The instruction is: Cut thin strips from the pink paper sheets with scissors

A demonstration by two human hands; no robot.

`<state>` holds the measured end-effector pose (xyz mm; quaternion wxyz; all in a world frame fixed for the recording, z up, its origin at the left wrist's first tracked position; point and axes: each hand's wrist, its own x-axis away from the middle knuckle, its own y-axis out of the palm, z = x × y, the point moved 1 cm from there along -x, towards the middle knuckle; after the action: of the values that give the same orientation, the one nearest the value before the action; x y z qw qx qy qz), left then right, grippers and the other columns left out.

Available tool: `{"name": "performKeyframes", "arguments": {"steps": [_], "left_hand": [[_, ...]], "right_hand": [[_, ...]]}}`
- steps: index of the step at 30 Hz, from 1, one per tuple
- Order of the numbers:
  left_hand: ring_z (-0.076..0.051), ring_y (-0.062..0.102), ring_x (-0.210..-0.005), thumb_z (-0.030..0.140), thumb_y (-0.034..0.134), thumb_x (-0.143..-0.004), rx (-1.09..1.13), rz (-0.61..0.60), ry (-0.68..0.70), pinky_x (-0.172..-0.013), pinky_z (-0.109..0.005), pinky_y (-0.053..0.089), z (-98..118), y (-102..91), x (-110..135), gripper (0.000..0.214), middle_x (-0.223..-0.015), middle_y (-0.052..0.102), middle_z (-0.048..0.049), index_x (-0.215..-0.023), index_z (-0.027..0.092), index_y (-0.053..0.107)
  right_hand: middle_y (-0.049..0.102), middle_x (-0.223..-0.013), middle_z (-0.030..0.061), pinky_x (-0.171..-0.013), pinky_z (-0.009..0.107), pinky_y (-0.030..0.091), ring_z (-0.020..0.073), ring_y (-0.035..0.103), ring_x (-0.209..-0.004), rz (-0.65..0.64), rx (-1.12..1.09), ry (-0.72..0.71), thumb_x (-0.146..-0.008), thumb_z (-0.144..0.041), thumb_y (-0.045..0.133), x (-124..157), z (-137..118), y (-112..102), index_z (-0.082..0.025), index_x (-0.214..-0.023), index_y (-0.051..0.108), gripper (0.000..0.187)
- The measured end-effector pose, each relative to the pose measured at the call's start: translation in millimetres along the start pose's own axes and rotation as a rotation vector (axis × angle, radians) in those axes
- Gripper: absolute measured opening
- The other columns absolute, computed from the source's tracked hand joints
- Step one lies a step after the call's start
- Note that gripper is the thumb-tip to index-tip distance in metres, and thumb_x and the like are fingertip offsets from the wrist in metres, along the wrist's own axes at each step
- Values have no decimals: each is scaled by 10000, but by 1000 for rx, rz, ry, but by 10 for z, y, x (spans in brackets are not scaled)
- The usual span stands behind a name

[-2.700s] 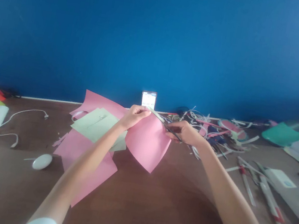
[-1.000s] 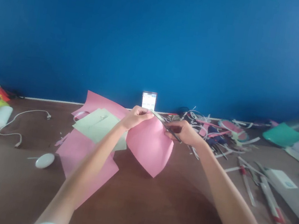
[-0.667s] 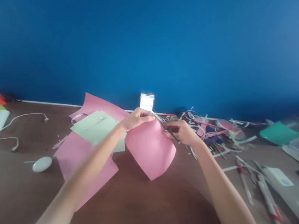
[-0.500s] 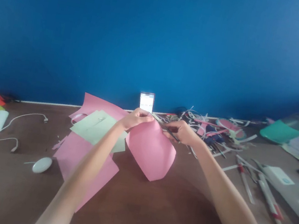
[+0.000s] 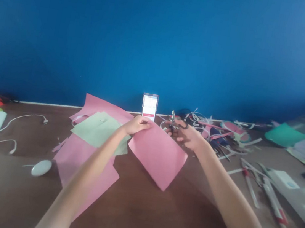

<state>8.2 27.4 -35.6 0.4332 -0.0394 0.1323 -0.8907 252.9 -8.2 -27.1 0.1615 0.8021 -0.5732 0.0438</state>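
Observation:
My left hand (image 5: 138, 125) pinches the upper left corner of a pink sheet of paper (image 5: 157, 153), which hangs tilted over the brown table. To the right of its upper edge, my right hand (image 5: 185, 134) is closed around a pair of scissors (image 5: 173, 119), whose blades point up and away from the paper. The scissors' handles are partly hidden by the fingers. Below my left forearm lie another pink sheet (image 5: 101, 183) and a pale green sheet (image 5: 94, 130), the forearm covering parts of them.
A phone (image 5: 149, 107) with a lit screen leans on the blue wall. Paper scraps and strips (image 5: 221, 134) pile up at the back right. Pens (image 5: 274, 202) lie at the right. A white oval object (image 5: 41, 168) and a white cable (image 5: 21, 118) lie at the left.
The scissors have left the paper's upper edge and now point upward in my right hand. The pink sheet has flattened and its lower end has swung right. My left hand has dropped slightly.

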Motion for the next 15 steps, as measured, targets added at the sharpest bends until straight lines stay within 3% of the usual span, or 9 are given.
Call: {"name": "performKeyframes", "arguments": {"steps": [5, 11, 15], "left_hand": [[-236, 623, -917, 466, 655, -789, -78, -70, -4, -790, -327, 477, -115, -14, -7, 429, -994, 683, -103, -1063, 136, 682], [-174, 576, -788, 359, 602, -828, -362, -39, 44, -716, -284, 441, 29, -42, 40, 475, -913, 639, -58, -1280, 217, 574], [-182, 584, -806, 319, 570, -830, -426, -72, -7, -675, -263, 431, 140, -45, 92, 366, -943, 650, -68, -1173, 206, 630]], "right_hand": [[595, -661, 11, -330, 167, 243, 98, 507, -529, 168, 115, -92, -688, -440, 751, -82, 80, -21, -197, -897, 601, 353], [611, -675, 17, -369, 187, 277, 108, 522, -535, 89, 17, -115, -738, -473, 682, -88, 60, -80, -193, -912, 574, 347], [616, -642, 8, -377, 177, 282, 105, 535, -509, 140, 119, -94, -706, -435, 732, -71, 58, -87, -192, -1068, 599, 455]]}}
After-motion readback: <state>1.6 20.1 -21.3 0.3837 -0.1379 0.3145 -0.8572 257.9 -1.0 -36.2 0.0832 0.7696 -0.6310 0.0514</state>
